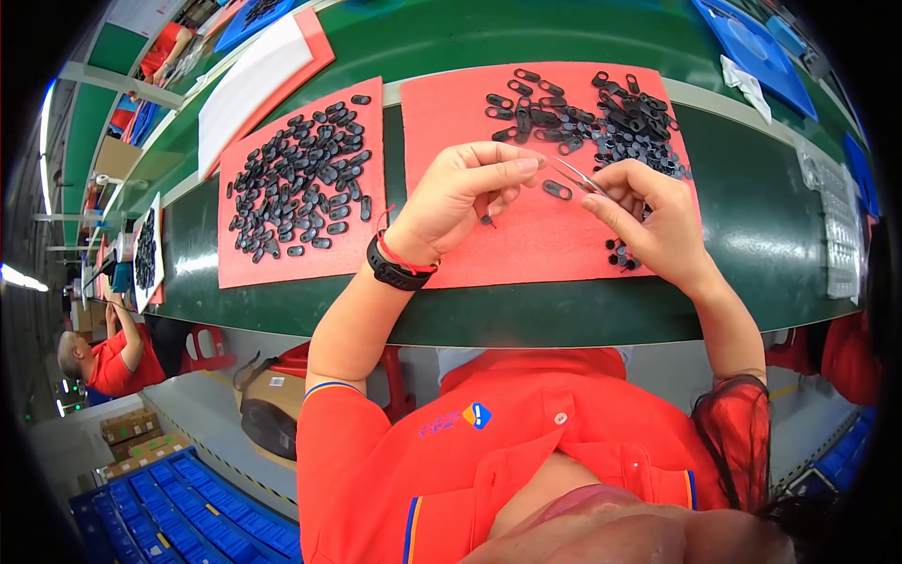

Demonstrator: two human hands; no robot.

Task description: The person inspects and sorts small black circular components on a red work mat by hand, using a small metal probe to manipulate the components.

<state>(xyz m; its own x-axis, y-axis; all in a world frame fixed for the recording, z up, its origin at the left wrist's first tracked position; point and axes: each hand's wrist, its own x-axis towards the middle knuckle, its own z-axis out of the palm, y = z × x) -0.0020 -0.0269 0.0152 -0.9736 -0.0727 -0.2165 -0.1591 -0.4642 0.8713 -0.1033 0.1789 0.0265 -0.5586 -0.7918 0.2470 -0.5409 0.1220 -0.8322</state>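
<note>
My right hand (648, 216) grips a pair of metal tweezers (584, 180), their tips pointing left to the fingertips of my other hand. Thumb and forefinger of my left hand (460, 193) are pinched together at those tips; whatever they hold is too small to make out. Both hands are above a pink foam sheet (442, 258). Between them on the sheet lies a single black oval piece (557, 190). Beyond my right hand is a pile of black oval pieces with holes (634, 105), with small dark round parts (625, 150) beside it. More small black parts (620, 254) lie below my right wrist.
A second pink sheet (235, 268) at left carries many black oval pieces (301, 179). White and pink foam sheets (249, 85) lie behind it on the green table (752, 207). Clear plastic trays (827, 202) stand at right, a blue tray (752, 52) far right. A co-worker (122, 357) sits at left.
</note>
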